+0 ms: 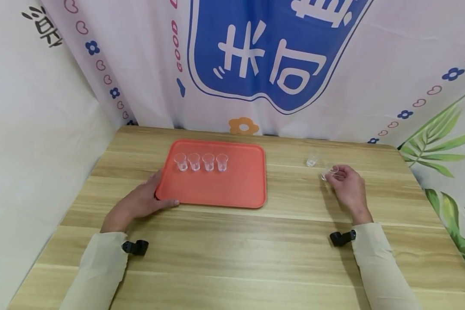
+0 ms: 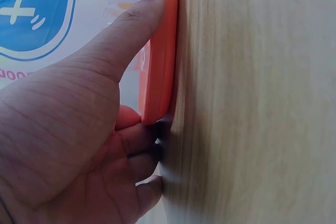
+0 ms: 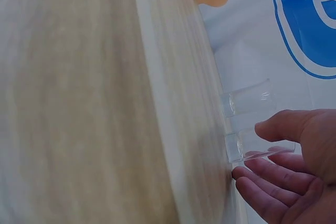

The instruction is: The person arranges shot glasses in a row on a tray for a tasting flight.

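A red tray [image 1: 217,187] lies on the table, carrying a row of several small clear plastic cups [image 1: 208,162] near its back left. My left hand [image 1: 141,200] holds the tray's front left corner. Its thumb [image 2: 131,19] lies along the front wall, while the fingers bend round the corner. To the right of the tray, my right hand [image 1: 348,187] holds another clear cup [image 3: 234,148] between thumb and fingers, the cup upright at the tabletop. One more clear cup [image 1: 311,161] stands just behind and left of it, apart from the hand.
The wooden table [image 1: 236,258] runs back to a printed curtain [image 1: 151,77] with a large blue emblem. A wide stretch of tabletop separates the tray from the two cups at right. A black wrist camera [image 1: 136,247] sits at the left cuff.
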### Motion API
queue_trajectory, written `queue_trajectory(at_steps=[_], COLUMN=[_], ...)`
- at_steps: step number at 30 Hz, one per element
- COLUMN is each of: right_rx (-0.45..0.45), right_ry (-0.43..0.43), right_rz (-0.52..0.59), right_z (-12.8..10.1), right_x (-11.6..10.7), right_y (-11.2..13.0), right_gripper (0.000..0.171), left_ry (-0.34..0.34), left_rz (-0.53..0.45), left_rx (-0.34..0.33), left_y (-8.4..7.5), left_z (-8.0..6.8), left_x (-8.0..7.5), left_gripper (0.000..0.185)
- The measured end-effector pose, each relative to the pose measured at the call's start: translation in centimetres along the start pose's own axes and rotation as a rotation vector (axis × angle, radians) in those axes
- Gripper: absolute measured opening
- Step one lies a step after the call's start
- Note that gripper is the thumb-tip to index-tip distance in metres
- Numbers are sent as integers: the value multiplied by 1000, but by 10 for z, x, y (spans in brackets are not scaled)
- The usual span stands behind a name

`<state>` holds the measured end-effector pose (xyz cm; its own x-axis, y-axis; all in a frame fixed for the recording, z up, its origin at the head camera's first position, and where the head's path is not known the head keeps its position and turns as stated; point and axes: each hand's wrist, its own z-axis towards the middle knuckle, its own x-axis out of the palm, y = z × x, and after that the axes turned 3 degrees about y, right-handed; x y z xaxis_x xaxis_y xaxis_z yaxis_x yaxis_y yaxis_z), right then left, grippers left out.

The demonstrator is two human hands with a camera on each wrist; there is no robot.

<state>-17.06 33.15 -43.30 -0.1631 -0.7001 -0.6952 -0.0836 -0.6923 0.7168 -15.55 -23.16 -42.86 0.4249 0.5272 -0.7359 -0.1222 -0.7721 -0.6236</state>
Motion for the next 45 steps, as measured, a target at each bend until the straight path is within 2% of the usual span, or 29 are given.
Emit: queue_trajectory(at_steps=[25,37,45], right_rx=[-9,-16,-55], right_ry=[-5,19,38], right_rz=[13,37,28], right_z=[0,-3,-6], right_x=[1,2,8], right_y=[-2,4,12], right_gripper=[39,40,39], left_ry=[2,-2,0], left_rz=[7,14,10], left_rx=[-18,-10,-22], left_y=[3,1,2], left_z=[0,1,1], left_x=[1,-1,-1], left_gripper=[116,116,117])
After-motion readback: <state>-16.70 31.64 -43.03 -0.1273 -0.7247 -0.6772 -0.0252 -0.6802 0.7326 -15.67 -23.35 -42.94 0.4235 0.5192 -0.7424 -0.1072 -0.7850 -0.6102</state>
